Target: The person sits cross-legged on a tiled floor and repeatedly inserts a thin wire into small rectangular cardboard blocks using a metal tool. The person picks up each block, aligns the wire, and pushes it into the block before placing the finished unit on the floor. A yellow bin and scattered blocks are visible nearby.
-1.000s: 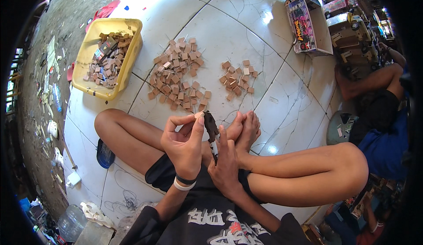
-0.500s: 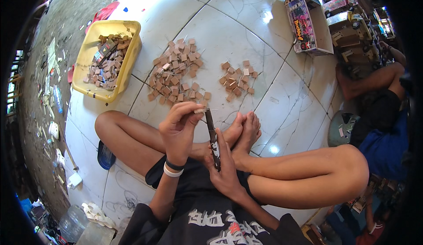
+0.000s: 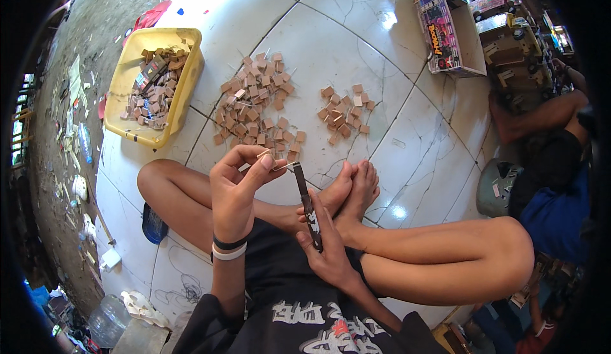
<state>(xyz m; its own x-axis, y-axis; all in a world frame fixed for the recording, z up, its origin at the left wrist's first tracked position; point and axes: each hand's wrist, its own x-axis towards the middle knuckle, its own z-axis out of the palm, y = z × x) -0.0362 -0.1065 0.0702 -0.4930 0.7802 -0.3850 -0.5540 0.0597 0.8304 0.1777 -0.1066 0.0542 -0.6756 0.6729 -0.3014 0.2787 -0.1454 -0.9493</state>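
A person is seen from above, seated cross-legged on a white tiled floor (image 3: 356, 42). A long dark blade-like tool (image 3: 308, 205) is gripped in the right hand (image 3: 328, 252), with the fingers closed around its lower half and its upper end pointing up and slightly left, away from the body. The left hand (image 3: 237, 191) is raised just to the left of the tool's tip. A thin pale sliver (image 3: 284, 165) is pinched between the left thumb and fingertips (image 3: 266, 161), and its free end appears to reach the top of the tool; whether the two actually touch cannot be told. Two bands, one black and one white, are worn on the left wrist.

Beyond the bare feet, two loose piles of small brown wooden blocks are spread on the tiles: a larger pile (image 3: 254, 102) on the left and a smaller pile (image 3: 344, 113) on the right. A yellow tub (image 3: 130, 83) holding more blocks is set further left.

Compared with half a second ago, the left hand has been lifted off the tool and drawn slightly left, so the tool's upper part is now uncovered. The right hand's grip has stayed much the same.
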